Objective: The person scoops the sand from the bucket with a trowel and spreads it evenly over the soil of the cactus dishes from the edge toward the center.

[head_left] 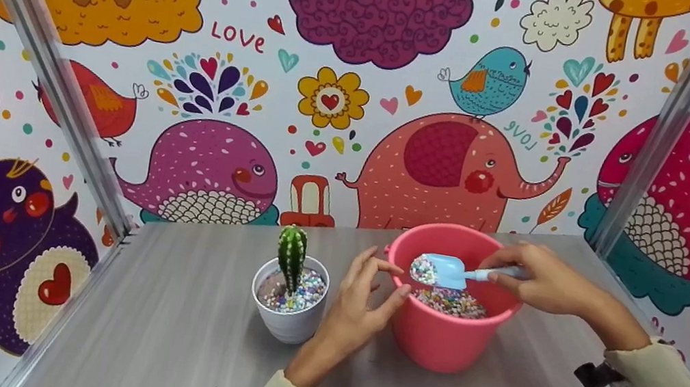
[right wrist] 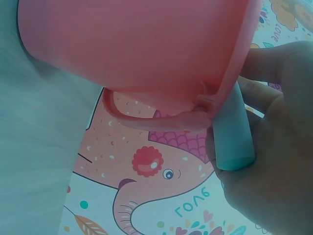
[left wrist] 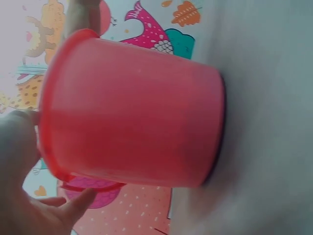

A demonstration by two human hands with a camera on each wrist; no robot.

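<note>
My right hand grips the handle of a small light blue toy shovel over a pink bucket. Multicoloured pebbles fill the tip of its blade. More of them lie in the bottom of the bucket. In the right wrist view the handle end shows against my palm, beside the bucket's rim. My left hand is at the bucket's left rim, thumb and fingers spread. Left of that hand a green cactus stands upright in a white pot, with similar pebbles covering part of its surface.
Bucket and pot both stand on a grey wood-grain table. Behind it rises a wall panel printed with cartoon animals, with metal posts at its left and right. The bucket's handle hangs down along its far side.
</note>
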